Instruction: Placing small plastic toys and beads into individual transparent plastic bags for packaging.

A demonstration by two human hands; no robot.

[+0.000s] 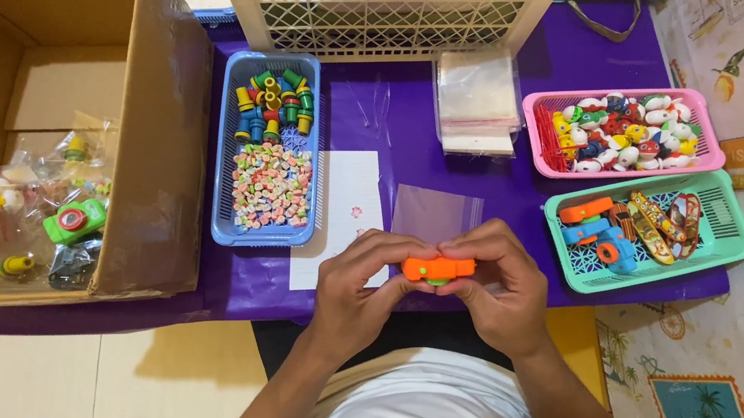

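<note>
The desk is covered by a purple cloth; pale floor tiles are seen at lower left. The white lattice basket is cut off at the top edge. At lower centre, a small orange plastic toy, partly hidden by fingers, is gripped by the left hand and right hand.

A white shirt is worn on the body. Both forearms are left bare, and no sleeves are seen on them. The left hand and right hand are uncovered.
</note>
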